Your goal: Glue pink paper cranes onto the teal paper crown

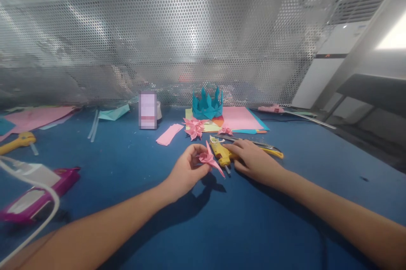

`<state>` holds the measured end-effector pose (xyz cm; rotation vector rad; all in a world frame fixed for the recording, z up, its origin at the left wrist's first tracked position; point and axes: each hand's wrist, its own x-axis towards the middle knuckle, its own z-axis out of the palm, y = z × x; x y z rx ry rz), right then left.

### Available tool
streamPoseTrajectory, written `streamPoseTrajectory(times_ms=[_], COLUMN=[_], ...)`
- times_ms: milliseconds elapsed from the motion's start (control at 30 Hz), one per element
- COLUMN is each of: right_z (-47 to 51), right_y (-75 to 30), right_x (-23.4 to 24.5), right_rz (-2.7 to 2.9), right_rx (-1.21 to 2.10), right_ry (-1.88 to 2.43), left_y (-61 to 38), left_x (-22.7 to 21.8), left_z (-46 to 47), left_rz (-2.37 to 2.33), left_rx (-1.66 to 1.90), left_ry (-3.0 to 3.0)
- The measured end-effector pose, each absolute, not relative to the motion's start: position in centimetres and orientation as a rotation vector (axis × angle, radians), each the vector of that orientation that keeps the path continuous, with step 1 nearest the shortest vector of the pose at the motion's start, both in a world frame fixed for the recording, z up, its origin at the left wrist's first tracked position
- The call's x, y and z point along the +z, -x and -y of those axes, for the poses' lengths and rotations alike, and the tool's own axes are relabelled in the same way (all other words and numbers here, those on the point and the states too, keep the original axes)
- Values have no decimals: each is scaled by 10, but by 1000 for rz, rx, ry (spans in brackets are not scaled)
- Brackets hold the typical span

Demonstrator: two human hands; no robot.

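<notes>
My left hand (187, 170) is closed in a pinch on a folded pink paper flower (209, 159), held just above the blue table (222, 227). My right hand (253, 159) lies on a yellow glue gun (221, 152) on the table, fingers curled over its handle. The flower's tip nearly touches the glue gun's nozzle. Behind them lie two more pink paper flowers (194, 127) (226, 130) and a teal paper crown (207, 104) standing on coloured paper sheets (239, 118).
A pink paper strip (169, 134) lies left of the flowers. A magenta device (38, 194) with a white cable sits at the left edge, a yellow tool (17, 142) behind it. Paper sheets (34, 118) lie far left. A perforated metal screen (177, 46) backs the table.
</notes>
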<state>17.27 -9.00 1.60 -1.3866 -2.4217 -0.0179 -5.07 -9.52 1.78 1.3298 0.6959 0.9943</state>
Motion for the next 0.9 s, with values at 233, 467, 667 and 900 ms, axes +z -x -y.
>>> streamPoseTrajectory(times_ms=[233,467,667,900], right_z=[85,88,95,94], right_y=[-179,-174,-170,-168], right_x=[20,18,18,18], right_rz=[2214,2002,2012,1916], right_rx=[94,389,919,1032], right_ry=[1399,1374,1280,1283], left_y=[50,53,54,56], left_x=[22,11,7,6], left_z=[91,76,74,72], left_rz=[-824,-957,-974,-983], left_rx=[1026,1115,1102,1129], left_ry=[-1234,-1147,-1115,-1121])
